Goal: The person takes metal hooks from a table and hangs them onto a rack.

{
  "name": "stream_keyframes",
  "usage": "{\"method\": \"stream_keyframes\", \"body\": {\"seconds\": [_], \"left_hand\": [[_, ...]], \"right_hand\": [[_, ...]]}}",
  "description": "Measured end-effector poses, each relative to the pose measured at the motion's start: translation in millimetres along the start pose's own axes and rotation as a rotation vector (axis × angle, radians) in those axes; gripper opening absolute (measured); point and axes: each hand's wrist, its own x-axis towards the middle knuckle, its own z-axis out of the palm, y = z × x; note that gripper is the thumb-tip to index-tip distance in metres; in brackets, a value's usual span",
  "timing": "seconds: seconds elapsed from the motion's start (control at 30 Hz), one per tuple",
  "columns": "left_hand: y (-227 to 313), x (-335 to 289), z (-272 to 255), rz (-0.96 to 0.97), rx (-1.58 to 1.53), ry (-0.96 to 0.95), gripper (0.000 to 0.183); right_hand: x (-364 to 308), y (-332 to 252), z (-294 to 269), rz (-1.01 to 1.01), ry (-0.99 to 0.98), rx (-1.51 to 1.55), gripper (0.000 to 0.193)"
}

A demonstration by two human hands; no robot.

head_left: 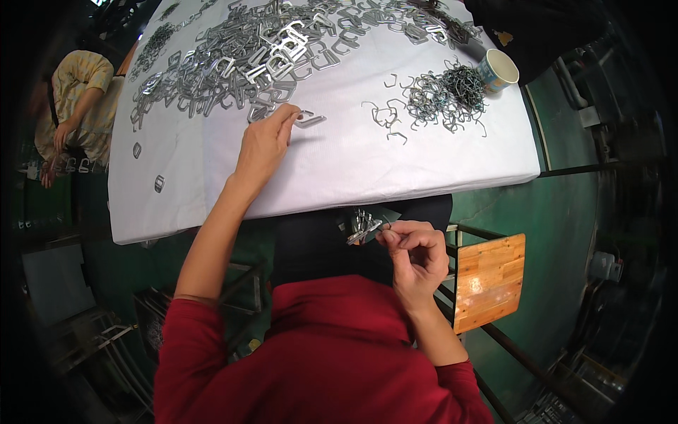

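My left hand (267, 145) is over the table, its thumb and fingertips pinched on a silver metal buckle (311, 121) at the near edge of a big heap of similar buckles (247, 60). Below the table edge, above my lap, my right hand (421, 258) pinches a thin bent wire hook (385, 223). Its tip is beside a small cluster of shiny metal pieces (364, 226); what supports that cluster is unclear. A tangled pile of dark wire hooks (452, 97) lies at the table's right, with several loose hooks (388, 116) nearby.
A white cloth covers the table (367, 169). At its right edge stands a paper cup (498, 69). Two loose buckles (159, 184) lie near the left edge. A wooden stool (491, 283) is to my right. Another person (81, 99) sits at the far left.
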Motion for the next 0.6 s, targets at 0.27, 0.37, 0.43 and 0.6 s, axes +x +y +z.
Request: {"method": "stream_keyframes", "body": {"seconds": [0.27, 0.37, 0.43, 0.6], "left_hand": [[70, -44, -26, -0.148, -0.894, -0.261, 0.021], [89, -49, -43, -0.167, -0.929, -0.274, 0.021], [93, -53, -43, -0.124, -0.917, -0.250, 0.022], [98, -60, -42, 0.050, -0.888, -0.130, 0.024]], "right_hand": [[3, 15, 2, 0.012, 0.001, -0.039, 0.016], [6, 18, 2, -0.020, 0.014, -0.083, 0.016], [7, 20, 3, -0.027, 0.019, -0.110, 0.016], [7, 24, 3, -0.049, 0.006, -0.190, 0.017]]}}
